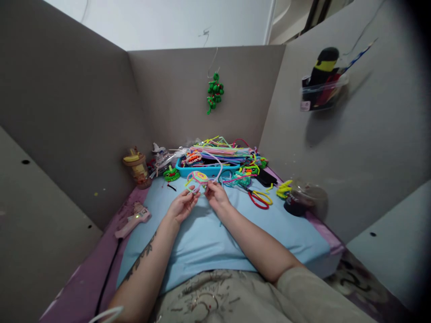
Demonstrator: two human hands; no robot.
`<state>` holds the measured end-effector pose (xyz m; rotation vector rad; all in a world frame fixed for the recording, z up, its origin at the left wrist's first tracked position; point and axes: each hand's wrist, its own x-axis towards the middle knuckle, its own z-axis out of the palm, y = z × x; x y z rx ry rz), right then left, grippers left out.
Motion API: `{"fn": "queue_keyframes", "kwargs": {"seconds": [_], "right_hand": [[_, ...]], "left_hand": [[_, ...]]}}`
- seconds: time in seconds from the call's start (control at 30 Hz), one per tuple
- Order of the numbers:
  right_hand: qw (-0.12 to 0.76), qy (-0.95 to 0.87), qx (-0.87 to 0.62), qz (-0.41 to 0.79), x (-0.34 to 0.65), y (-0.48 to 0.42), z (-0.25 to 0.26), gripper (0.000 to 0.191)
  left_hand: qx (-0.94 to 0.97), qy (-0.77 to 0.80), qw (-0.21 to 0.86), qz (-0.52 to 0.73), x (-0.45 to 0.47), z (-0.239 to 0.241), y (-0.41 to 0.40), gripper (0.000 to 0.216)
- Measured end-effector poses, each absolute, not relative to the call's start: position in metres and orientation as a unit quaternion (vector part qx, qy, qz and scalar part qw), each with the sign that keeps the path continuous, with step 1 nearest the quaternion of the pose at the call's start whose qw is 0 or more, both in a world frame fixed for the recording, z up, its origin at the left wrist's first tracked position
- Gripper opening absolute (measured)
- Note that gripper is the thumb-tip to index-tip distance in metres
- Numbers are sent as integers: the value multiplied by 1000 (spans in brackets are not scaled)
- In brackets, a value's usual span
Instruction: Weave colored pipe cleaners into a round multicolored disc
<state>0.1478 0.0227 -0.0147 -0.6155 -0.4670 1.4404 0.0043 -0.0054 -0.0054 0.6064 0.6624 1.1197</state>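
Head view: pinching pink-and-yellow chenille-stem piece [200, 176] in left hand [183, 205] and right hand [217, 195], seven o'clock of center; could snag looping lavender stem [221, 166] on stem bundle [232, 151] at one o'clock if pulled sharply.

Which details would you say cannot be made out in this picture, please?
Head view throughout:
Exactly where the left hand and right hand grip the colourful piece: fingers cover it.
What lies beneath the fuzzy stems in the blue tray: the pile hides it.
The far end of the black cord: lost at the bottom edge.
Any lettering on the dark cup: too small, blurred.
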Motion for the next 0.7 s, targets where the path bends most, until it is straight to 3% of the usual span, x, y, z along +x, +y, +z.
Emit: {"fn": "queue_keyframes", "kwargs": {"seconds": [0.27, 0.7], "right_hand": [[670, -166, -213, 691, 145, 19, -11, 24], [649, -163, -200, 716, 143, 13, -7, 19]], "left_hand": [[309, 247, 798, 455, 3, -1, -10, 31], [270, 258, 780, 503, 6, -1, -13, 25]]}}
